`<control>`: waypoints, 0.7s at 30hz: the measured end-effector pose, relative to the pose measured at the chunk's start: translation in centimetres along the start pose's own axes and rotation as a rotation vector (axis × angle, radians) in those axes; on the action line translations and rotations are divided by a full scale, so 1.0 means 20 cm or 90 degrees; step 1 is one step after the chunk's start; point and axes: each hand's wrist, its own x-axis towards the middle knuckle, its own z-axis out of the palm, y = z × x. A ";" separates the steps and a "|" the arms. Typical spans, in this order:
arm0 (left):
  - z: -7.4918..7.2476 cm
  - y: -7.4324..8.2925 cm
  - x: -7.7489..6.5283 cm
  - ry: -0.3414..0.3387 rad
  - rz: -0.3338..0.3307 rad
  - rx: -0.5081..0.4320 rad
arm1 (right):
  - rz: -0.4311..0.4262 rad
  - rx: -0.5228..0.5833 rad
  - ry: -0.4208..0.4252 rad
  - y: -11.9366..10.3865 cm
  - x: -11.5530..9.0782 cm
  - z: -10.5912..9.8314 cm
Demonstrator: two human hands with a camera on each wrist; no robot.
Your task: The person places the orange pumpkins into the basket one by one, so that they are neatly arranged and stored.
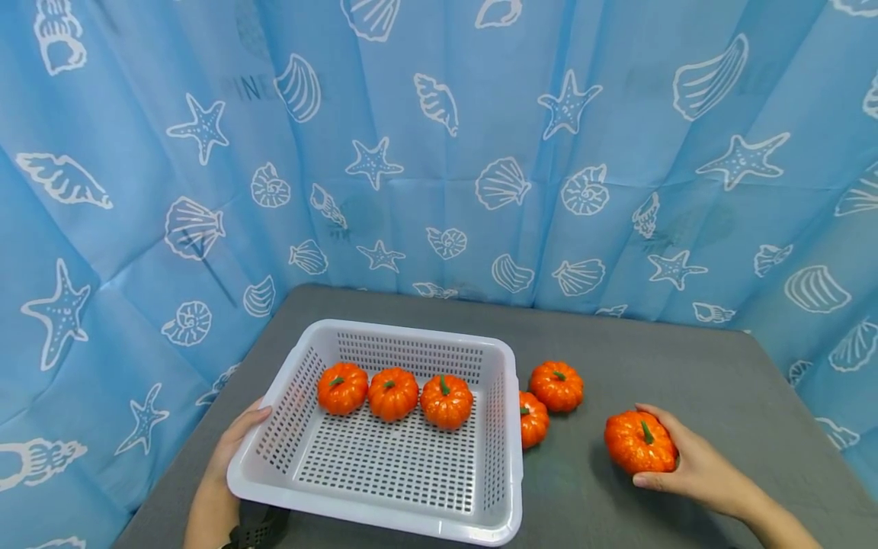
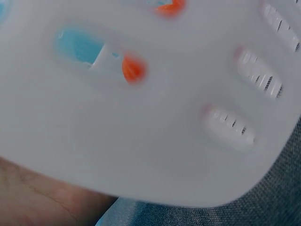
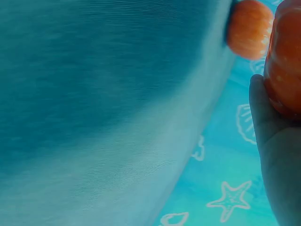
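Note:
My left hand holds the left side of a white plastic basket. Most of its fingers are hidden behind the basket wall. Three small orange pumpkins, among them a left one, a middle one and a right one, sit in a row inside. Off to the right, my right hand grips another orange pumpkin with a green stem, thumb on the near side and fingers on the far side. In the left wrist view the slotted basket wall fills most of the picture.
Two more pumpkins lie on the grey tabletop just right of the basket: a farther one and a nearer one, partly hidden by the rim. A blue curtain with white shells and starfish hangs behind the table.

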 end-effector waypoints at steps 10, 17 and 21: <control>0.00 0.00 0.01 0.004 0.005 0.029 | -0.021 -0.016 0.051 -0.11 0.04 -0.05; -0.01 0.00 0.00 0.054 -0.019 0.071 | -0.059 0.003 0.075 -0.22 0.09 -0.06; -0.01 0.00 0.00 0.045 -0.024 0.069 | -0.091 0.012 0.085 -0.28 0.13 -0.05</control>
